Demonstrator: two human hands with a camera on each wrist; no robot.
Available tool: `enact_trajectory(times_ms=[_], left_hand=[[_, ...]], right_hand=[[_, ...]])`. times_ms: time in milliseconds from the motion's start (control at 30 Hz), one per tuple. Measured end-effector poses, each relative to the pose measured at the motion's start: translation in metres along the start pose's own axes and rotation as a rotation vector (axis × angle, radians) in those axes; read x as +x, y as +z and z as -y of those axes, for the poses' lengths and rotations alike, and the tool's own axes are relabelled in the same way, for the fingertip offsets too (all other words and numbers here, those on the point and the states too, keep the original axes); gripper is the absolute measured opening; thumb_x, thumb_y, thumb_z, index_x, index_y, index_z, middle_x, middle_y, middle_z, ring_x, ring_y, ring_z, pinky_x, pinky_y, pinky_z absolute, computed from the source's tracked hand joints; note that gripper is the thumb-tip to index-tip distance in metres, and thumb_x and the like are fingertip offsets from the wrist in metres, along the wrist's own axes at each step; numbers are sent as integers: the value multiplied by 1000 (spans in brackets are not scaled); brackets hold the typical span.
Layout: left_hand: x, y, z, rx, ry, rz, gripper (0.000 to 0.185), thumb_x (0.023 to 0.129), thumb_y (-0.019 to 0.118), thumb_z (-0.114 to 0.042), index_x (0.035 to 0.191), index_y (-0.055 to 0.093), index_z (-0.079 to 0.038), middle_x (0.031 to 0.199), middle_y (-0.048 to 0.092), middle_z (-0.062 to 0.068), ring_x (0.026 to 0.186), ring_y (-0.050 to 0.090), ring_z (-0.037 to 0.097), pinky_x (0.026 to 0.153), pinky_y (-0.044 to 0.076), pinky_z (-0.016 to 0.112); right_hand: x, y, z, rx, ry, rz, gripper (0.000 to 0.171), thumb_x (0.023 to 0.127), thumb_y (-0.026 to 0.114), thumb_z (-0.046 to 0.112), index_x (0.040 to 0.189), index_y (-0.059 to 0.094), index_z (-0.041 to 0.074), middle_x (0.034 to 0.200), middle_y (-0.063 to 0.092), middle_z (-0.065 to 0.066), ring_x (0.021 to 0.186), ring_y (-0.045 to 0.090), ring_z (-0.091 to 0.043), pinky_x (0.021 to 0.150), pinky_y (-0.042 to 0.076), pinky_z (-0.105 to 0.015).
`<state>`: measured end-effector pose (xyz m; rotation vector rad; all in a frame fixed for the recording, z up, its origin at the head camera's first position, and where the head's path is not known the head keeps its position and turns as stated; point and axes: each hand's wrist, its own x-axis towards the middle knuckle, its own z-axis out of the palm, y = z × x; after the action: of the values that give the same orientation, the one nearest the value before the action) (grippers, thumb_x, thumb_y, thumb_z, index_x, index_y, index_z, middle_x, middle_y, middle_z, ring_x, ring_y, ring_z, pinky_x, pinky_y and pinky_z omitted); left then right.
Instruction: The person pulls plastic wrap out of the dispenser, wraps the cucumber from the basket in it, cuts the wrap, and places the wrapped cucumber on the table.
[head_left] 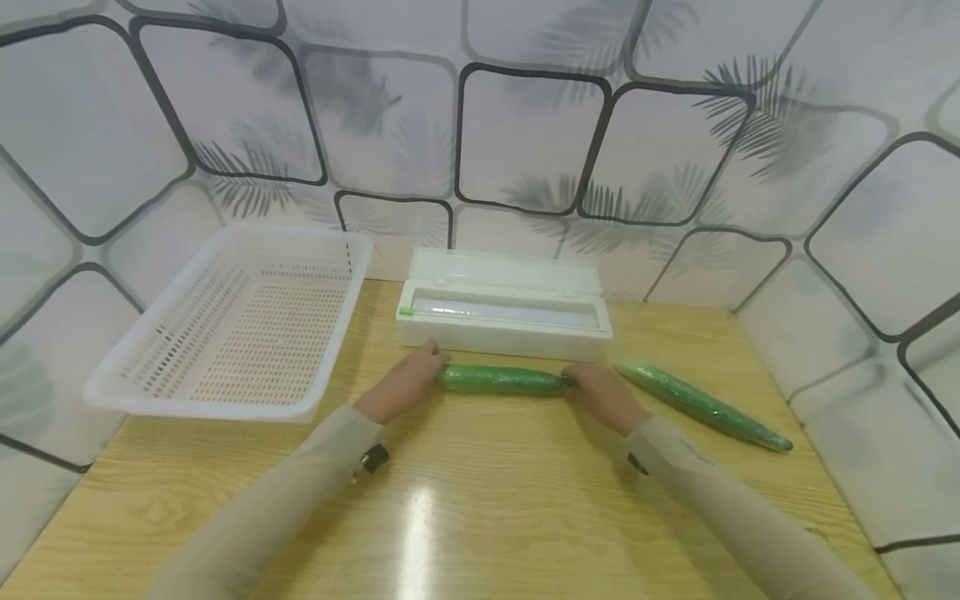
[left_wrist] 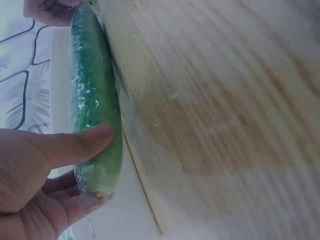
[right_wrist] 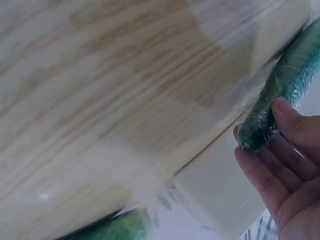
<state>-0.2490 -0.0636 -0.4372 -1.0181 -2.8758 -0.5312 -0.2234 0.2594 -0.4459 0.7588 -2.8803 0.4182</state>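
A green cucumber wrapped in cling film (head_left: 502, 380) lies across the wooden table (head_left: 480, 500), just in front of a white cling-film dispenser box (head_left: 502, 312). My left hand (head_left: 433, 372) grips its left end, with the thumb (left_wrist: 75, 145) on top and the fingers curled under the tip of the cucumber (left_wrist: 95, 100). My right hand (head_left: 576, 383) pinches the right end; in the right wrist view its thumb (right_wrist: 292, 120) presses the film-covered tip (right_wrist: 260, 127). A second wrapped cucumber (head_left: 705, 404) lies apart to the right.
A white perforated basket (head_left: 240, 321) stands at the back left with nothing visible in it. Patterned walls close in the table on three sides. The dispenser (right_wrist: 220, 195) and the second cucumber (right_wrist: 120, 227) also show in the right wrist view.
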Motion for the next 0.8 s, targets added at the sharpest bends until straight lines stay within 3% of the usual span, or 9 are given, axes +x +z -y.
enact_trajectory(times_ms=[267, 433, 600, 800], left_hand=[[0, 2, 4, -37, 55, -26, 25, 91, 47, 5, 115, 53, 3, 105, 63, 17, 100, 62, 30, 91, 52, 39], [2, 2, 5, -31, 58, -2, 30, 94, 42, 3, 122, 50, 4, 116, 60, 19, 110, 59, 32, 98, 48, 41], [5, 4, 4, -73, 34, 12, 36, 91, 49, 2, 127, 49, 6, 125, 52, 22, 117, 52, 32, 102, 45, 43], [6, 6, 4, -62, 33, -18, 33, 86, 57, 3, 119, 53, 8, 115, 50, 20, 108, 52, 30, 95, 49, 40]], right_hand=[[2, -2, 3, -42, 12, 29, 23, 85, 62, 4, 108, 63, -1, 103, 69, -16, 96, 65, -32, 87, 53, -44], [5, 1, 6, -108, -33, -2, 25, 82, 64, -1, 107, 63, -4, 98, 66, -17, 90, 63, -32, 82, 54, -43], [6, 6, 3, -97, -51, -70, 21, 79, 65, -4, 100, 66, -4, 86, 58, -12, 79, 58, -25, 72, 54, -37], [4, 5, 0, -85, -60, -56, 22, 76, 69, -2, 98, 65, -3, 87, 63, -13, 80, 62, -27, 74, 54, -37]])
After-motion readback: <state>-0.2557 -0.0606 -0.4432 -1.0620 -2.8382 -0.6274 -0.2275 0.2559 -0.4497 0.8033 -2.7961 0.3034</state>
